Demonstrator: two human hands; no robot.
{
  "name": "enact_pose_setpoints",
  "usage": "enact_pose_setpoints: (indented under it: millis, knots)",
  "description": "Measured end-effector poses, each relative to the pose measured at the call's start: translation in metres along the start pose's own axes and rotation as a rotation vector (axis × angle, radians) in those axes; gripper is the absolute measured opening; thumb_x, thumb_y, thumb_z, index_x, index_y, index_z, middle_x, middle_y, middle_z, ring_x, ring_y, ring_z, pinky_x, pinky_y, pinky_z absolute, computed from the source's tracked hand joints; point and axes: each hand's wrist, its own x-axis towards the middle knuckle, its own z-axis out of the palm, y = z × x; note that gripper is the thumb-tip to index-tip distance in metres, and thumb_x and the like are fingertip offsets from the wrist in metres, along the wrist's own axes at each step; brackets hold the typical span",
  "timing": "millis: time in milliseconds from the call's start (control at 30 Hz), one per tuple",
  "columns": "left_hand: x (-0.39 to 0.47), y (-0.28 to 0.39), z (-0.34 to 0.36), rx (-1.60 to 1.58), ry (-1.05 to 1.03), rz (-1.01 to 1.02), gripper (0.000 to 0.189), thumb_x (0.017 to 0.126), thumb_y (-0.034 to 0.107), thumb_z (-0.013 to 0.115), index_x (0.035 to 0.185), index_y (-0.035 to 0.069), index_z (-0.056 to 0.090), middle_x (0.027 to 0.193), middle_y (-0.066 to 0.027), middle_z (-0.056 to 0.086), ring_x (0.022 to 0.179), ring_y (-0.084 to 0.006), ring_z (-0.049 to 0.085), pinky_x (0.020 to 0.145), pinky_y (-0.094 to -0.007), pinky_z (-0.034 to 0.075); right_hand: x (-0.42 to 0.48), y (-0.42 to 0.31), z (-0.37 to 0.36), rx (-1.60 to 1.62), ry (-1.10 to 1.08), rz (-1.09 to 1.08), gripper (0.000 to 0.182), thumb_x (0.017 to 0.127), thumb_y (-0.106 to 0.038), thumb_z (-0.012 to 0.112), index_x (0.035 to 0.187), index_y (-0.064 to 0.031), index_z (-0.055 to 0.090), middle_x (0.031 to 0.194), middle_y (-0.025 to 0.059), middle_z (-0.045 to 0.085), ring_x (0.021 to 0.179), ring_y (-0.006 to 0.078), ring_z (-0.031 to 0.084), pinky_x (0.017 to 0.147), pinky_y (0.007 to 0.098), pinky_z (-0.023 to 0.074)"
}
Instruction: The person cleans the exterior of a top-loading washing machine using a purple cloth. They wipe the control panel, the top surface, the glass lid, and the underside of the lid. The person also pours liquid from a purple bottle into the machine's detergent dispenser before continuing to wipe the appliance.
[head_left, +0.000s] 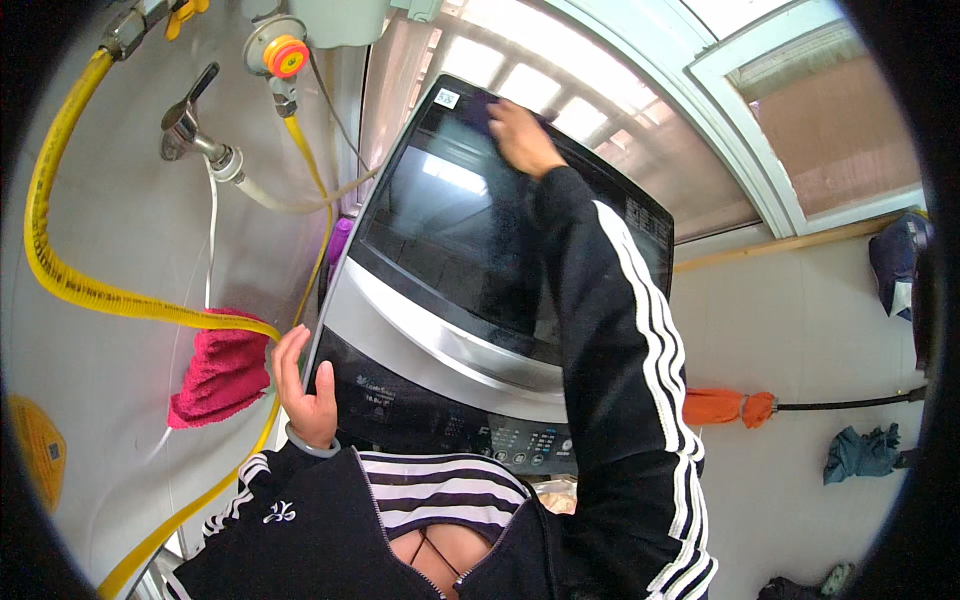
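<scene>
A top-loading washing machine (450, 300) with a dark glass lid (442, 217) and a silver front band stands before me. My right hand (525, 139) reaches over the lid's far part, palm down and slightly blurred. Around its fingers shows a dark purplish patch, possibly a cloth; whether the fingers grip it is unclear. At the machine's left front corner is my left hand (306, 390), raised with fingers apart and nothing in it. The black control panel (450, 427) lies nearest my body, partly hidden by my right sleeve.
A yellow hose (135, 301) curves along the left wall, near a metal tap (191, 135) and a hanging red cloth (225, 367). Behind the machine is a window (667, 142). At right, an orange folded cloth item (727, 406) on a black rod and a teal cloth (862, 454) hang.
</scene>
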Motion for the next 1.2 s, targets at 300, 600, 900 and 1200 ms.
enact_pose_setpoints:
  millis: [300, 600, 900, 1200]
  knots:
    - [0.003, -0.002, 0.004, -0.067, -0.026, -0.040, 0.042, 0.088, 0.013, 0.055, 0.127, -0.002, 0.049, 0.128, -0.0172, 0.050, 0.118, -0.0292, 0.047, 0.100, -0.0388, 0.036, 0.033, -0.024, 0.023, -0.130, 0.193, -0.105, 0.035, 0.084, -0.010, 0.050, 0.118, -0.0033, 0.060, 0.127, 0.0123, 0.057, 0.116, 0.0283, 0.053, 0.099, 0.0365, 0.0431]
    - [0.001, -0.008, 0.008, -0.019, -0.042, -0.031, 0.039, 0.088, 0.012, 0.053, 0.125, -0.002, 0.050, 0.128, -0.0163, 0.050, 0.118, -0.0298, 0.048, 0.100, -0.0388, 0.036, -0.127, 0.081, -0.056, -0.236, 0.121, 0.244, 0.036, 0.092, -0.012, 0.047, 0.127, -0.0126, 0.056, 0.130, 0.0142, 0.054, 0.120, 0.0305, 0.051, 0.102, 0.0390, 0.0413]
    - [0.003, -0.005, 0.010, 0.060, -0.062, 0.014, 0.038, 0.086, 0.005, 0.053, 0.123, -0.002, 0.052, 0.126, -0.0167, 0.051, 0.118, -0.0297, 0.049, 0.101, -0.0395, 0.037, -0.262, 0.219, -0.105, -0.403, -0.048, 0.976, 0.034, 0.094, -0.019, 0.041, 0.122, -0.0095, 0.058, 0.116, 0.0180, 0.062, 0.104, 0.0362, 0.060, 0.089, 0.0455, 0.0469]
    - [0.002, -0.003, 0.011, 0.025, -0.051, -0.031, 0.037, 0.085, 0.006, 0.053, 0.121, -0.003, 0.053, 0.125, -0.0165, 0.052, 0.116, -0.0289, 0.050, 0.100, -0.0395, 0.038, -0.285, 0.167, -0.100, -0.500, 0.135, 0.505, 0.029, 0.093, -0.020, 0.045, 0.112, -0.0097, 0.064, 0.114, 0.0156, 0.063, 0.097, 0.0347, 0.063, 0.084, 0.0428, 0.0503]
